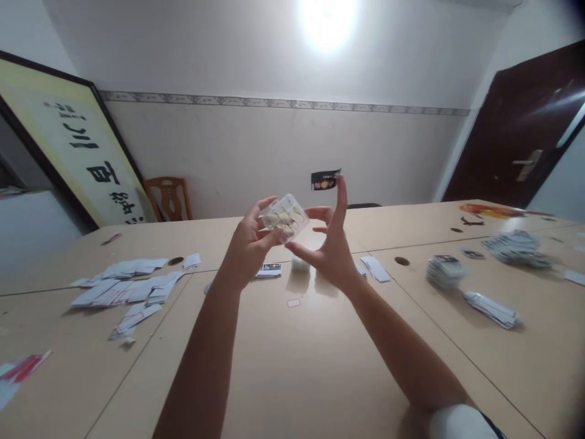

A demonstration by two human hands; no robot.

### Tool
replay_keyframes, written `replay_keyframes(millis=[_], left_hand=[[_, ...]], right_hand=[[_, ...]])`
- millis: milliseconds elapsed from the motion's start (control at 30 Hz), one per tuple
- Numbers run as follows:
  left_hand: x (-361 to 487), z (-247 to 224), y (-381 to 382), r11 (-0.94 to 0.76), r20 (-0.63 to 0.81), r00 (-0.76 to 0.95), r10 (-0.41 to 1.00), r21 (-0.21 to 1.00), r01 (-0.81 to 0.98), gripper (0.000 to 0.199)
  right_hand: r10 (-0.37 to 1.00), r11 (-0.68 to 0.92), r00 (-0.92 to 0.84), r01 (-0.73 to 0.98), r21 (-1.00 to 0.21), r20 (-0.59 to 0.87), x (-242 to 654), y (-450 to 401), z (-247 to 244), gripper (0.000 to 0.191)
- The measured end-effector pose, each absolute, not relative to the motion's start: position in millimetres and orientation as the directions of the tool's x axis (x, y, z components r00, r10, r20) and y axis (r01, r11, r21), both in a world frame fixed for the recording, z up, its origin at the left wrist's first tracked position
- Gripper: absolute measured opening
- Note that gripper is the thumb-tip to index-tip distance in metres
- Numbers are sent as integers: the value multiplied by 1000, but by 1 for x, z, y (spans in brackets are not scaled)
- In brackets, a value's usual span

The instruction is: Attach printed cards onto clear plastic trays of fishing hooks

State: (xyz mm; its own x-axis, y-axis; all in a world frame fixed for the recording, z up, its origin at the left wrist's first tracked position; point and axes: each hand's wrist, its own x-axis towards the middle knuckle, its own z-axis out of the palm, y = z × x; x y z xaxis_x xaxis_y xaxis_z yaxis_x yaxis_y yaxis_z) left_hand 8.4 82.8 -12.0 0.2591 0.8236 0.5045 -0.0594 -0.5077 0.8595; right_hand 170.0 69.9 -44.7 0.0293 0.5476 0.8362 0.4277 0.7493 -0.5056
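My left hand (253,239) is closed on the left side of a small clear plastic box (287,216), held tilted above the table. Pale and greenish pieces show through its lid, too small to name. My right hand (331,244) has its thumb at the box's lower corner and a bent finger by its right edge. The raised index finger carries a small black printed label (325,180) at its tip, apart from the box. Below on the table are a blurred clear box (300,264), partly behind my right hand, and a stack of black labels (269,271) by my left wrist.
White paper strips (132,286) lie spread at the left. To the right are stacked clear boxes (444,271), a bundle of strips (491,310) and a further pile of boxes (516,247). A red-bordered slip (294,302) lies in front; a wooden chair (169,198) stands behind the table.
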Motion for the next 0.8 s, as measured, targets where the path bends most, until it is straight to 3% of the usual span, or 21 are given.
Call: replay_keyframes(millis=[100, 233, 300, 567, 800], left_hand=[[4, -10, 80, -521, 506, 265, 821, 853, -12, 51], [4, -9, 71, -555, 519, 341, 784, 832, 9, 36], [5, -10, 66, -569, 522, 359, 773, 822, 29, 34], [2, -6, 53, -538, 484, 389, 784, 842, 36, 38], [9, -6, 54, -493, 444, 386, 809, 869, 34, 46]], right_hand=[[593, 738, 40, 373, -562, 805, 185, 66, -30, 92], [521, 811, 184, 198, -550, 834, 200, 68, -22, 44], [497, 833, 222, 147, -533, 838, 204, 68, -23, 30], [460, 873, 205, 74, -482, 864, 204, 53, -21, 20], [365, 900, 247, 152, -408, 897, 209, 49, -19, 19]])
